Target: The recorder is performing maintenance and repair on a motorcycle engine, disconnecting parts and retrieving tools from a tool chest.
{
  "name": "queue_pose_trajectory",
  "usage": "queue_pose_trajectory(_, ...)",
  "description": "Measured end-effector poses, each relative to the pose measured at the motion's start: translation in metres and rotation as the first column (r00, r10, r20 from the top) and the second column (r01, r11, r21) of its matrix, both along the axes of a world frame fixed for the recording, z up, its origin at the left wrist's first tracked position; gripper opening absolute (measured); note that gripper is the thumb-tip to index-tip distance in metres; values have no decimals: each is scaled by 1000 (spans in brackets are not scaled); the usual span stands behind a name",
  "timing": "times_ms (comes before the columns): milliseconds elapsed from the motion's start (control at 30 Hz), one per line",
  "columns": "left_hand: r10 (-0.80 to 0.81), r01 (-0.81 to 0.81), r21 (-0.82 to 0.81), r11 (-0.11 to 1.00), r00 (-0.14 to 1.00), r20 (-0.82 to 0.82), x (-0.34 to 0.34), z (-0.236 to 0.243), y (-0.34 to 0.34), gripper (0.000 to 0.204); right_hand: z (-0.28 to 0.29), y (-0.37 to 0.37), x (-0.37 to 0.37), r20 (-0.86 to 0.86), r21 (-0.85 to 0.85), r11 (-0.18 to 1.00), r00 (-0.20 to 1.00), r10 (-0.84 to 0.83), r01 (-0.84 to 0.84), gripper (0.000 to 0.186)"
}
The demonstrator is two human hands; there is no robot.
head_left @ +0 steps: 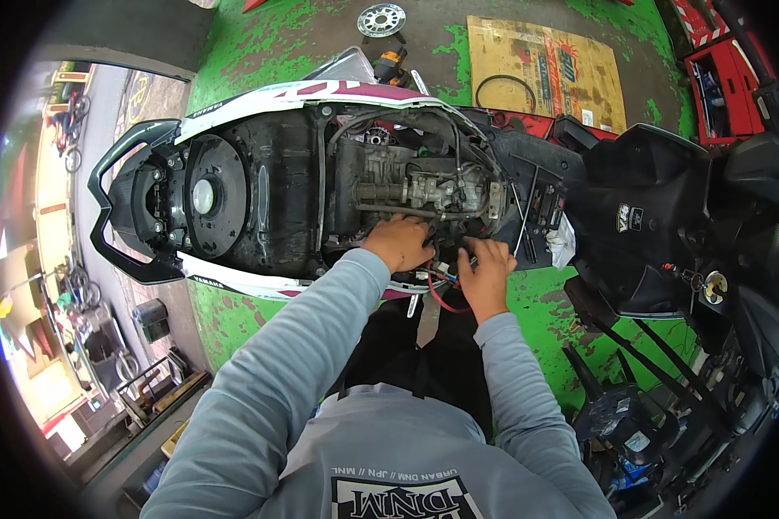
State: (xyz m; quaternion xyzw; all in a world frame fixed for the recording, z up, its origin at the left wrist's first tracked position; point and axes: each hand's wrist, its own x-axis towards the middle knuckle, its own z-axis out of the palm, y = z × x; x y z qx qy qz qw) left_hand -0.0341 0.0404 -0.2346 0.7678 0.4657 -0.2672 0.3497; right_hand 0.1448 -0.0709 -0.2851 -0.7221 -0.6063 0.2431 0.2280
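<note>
A scooter's open seat bay (pixel 320 186) lies across in front of me, its greasy engine (pixel 433 190) exposed. My left hand (pixel 398 244) reaches over the near rim, fingers curled down beside the engine; whatever lies under the fingertips is hidden. To its right, my right hand (pixel 486 272) is closed at the near edge of the bay, thumb and fingers pinched at a bundle of thin wires. A red cable (pixel 441 300) loops out below the bundle, between my hands. Small connectors among the wires are too small to make out.
Long thin tools (pixel 528 212) and a crumpled white rag (pixel 562 242) lie on the footboard. The scooter's black front section (pixel 640 221) is at right. Beyond are flattened cardboard (pixel 554 69), an orange-and-black power tool (pixel 390 65) and a red tool cabinet (pixel 725 95).
</note>
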Motion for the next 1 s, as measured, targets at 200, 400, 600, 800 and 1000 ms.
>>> queue_pose_trajectory(200, 1, -1, 37, 999, 1000, 8, -2, -6, 5, 51, 2, 14, 14, -51, -71, 996, 997, -58, 54, 22)
queue_pose_trajectory(400, 47, -74, 210, 975, 991, 127, 10, -15, 21, 40, 11, 80, -5, 136, -247, 969, 989, 51, -16, 35)
queue_pose_trajectory(600, -77, -58, 493, 868, 966, 248, 25, -37, 39, 40, -8, 111, -9, 215, -352, 930, 958, 189, -104, 38)
queue_pose_trajectory(800, -132, -52, 540, 840, 946, 296, 22, -65, 39, 33, -4, 120, -13, 222, -437, 873, 915, 337, -216, 37)
queue_pose_trajectory(1000, -153, -72, 549, 833, 923, 353, 23, -83, 39, 23, 1, 124, -10, 182, -479, 845, 915, 361, -238, 37)
